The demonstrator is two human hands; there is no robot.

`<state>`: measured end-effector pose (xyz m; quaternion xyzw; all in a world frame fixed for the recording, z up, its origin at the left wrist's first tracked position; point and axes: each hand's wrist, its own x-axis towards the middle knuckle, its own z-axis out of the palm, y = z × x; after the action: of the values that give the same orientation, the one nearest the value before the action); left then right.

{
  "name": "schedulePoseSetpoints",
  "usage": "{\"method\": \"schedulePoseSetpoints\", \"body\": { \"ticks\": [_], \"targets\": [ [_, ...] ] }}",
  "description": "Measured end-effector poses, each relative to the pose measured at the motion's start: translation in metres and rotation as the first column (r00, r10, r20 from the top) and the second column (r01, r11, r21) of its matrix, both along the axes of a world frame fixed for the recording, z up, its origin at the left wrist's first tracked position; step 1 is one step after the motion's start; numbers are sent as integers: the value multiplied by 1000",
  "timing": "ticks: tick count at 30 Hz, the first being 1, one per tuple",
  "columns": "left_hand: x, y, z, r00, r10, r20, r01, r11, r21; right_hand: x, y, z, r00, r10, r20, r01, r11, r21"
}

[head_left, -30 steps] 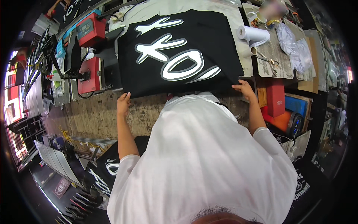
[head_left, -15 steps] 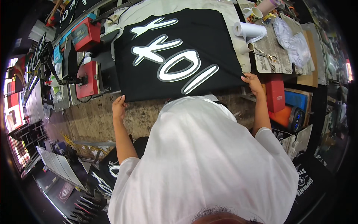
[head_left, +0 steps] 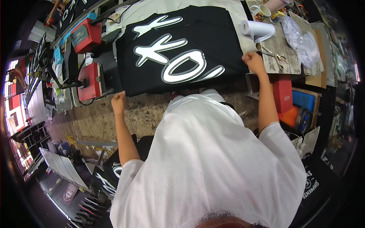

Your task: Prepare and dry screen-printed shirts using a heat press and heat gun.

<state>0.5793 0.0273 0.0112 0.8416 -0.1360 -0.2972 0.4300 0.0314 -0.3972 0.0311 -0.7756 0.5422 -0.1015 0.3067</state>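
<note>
A black garment, most likely a T-shirt, lies spread over the table in front of me, with large white grey-edged lettering across it. At its near left corner my left hand is closed, pinching the cloth's edge. My right hand is closed at the right edge, farther from me than the left. Its fingertips are mostly hidden, but the cloth runs up to them. The near part of the garment hangs over the table's front edge, and the lowest part of the print bends down with it.
Red heat-press parts stand left of the garment. To the right are a white roll, scissors, mugs and clear plastic bags. A red box sits below the table's right side.
My right hand has moved away from me along the garment's right edge. The left has shifted slightly up and left. The garment's near edge now drops, folding the last printed stroke.
</note>
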Motion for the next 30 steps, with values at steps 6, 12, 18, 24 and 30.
{"method": "schedulePoseSetpoints", "body": {
  "ticks": [6, 12, 18, 24, 30],
  "targets": [
    [37, -98, 11, 981, -183, 66, 187, 981, -49, 94, -96, -35, 993, 89, 73, -54, 924, -378],
    [76, -178, -11, 992, -66, 107, 67, 998, -5, 113, -162, -41, 875, 388, -291, -396, 918, 32],
    [85, -203, -45, 995, 60, 75, -63, 997, 44, 114, -166, -41, 912, 298, -281, -329, 942, -68],
    [92, -209, -42, 978, 60, 202, -53, 998, -44, 107, -147, -18, 967, 9, -255, -76, 964, -253],
    [0, -222, -10, 500, -309, 809, 307, 937, 169, 12, -103, 69, 978, -111, -176, 60, 961, -270]
  ]
}}
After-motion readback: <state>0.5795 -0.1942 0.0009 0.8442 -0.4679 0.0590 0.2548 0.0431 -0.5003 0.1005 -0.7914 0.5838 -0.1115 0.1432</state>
